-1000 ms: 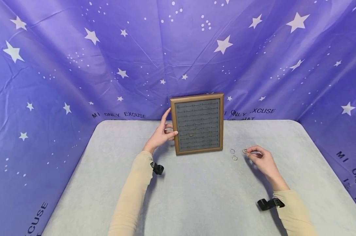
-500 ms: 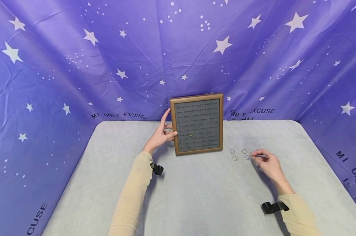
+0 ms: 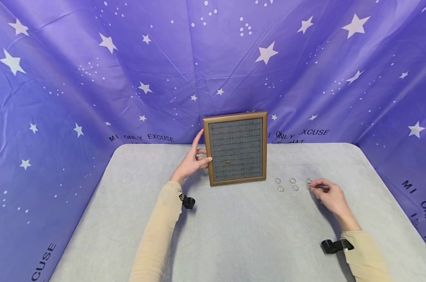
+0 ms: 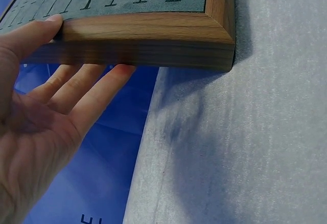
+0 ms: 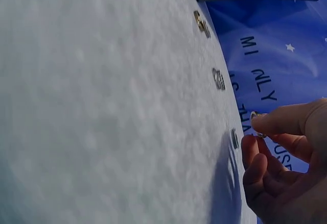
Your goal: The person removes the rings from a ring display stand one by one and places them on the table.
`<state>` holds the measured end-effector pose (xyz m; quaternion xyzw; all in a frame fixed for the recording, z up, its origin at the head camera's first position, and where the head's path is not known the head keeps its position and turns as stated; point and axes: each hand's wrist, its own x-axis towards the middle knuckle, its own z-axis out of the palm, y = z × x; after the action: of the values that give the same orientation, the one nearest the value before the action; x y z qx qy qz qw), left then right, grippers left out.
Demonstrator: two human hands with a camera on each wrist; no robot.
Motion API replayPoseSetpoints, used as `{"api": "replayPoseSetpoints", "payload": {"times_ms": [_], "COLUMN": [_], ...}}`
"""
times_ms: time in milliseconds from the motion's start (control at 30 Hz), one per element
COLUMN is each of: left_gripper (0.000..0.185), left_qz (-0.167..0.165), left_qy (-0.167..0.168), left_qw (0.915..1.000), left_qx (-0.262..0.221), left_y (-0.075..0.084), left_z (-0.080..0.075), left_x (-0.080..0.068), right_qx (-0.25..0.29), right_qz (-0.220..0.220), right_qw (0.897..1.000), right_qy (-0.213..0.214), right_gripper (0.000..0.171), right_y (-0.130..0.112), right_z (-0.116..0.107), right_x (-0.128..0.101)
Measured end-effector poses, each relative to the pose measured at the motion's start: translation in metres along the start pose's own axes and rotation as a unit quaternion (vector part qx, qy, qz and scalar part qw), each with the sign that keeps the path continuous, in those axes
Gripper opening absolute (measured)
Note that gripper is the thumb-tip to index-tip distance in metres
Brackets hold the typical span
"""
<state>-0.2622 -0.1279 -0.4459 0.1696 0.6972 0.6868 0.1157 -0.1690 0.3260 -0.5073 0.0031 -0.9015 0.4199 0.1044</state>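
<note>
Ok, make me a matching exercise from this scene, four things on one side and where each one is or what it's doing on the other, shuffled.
Things:
1. left hand
2. right hand
3. frame
4. four rings

States:
A. pinches a ring
B. lie loose on the table
C. stands upright by the backdrop
D. grips the frame's edge

Pairs: 1-D, 2-A, 3-C, 4-B

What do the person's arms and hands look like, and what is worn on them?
Both arms wear long, plain cream sleeves down to the wrists. A small black strapped device sits at the left wrist and another at the right wrist. The left hand and right hand are bare, without gloves.
</note>
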Motion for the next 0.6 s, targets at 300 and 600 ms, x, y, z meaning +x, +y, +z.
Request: {"api": "replayPoseSetpoints", "payload": {"times_ms": [300, 600], "left_gripper": [0.102, 0.102], "left_qz": [0.007, -0.010], "left_qy": [0.013, 0.002], "left_qw": [0.9998, 0.9999], "left_qx": [0.014, 0.002], "left_y": [-0.017, -0.003], "left_z": [-0.003, -0.001], "left_x": [0.006, 0.002], "right_qx": [-0.041, -0.054], "right_qz": [-0.031, -0.019], "right_qw": [0.998, 0.996], "right_qy": [-0.019, -0.070], "right_gripper": [0.006, 0.008], "right_y": [0.004, 0.009], "right_z": [-0.006, -0.009], "right_x": [0.005, 0.009]}}
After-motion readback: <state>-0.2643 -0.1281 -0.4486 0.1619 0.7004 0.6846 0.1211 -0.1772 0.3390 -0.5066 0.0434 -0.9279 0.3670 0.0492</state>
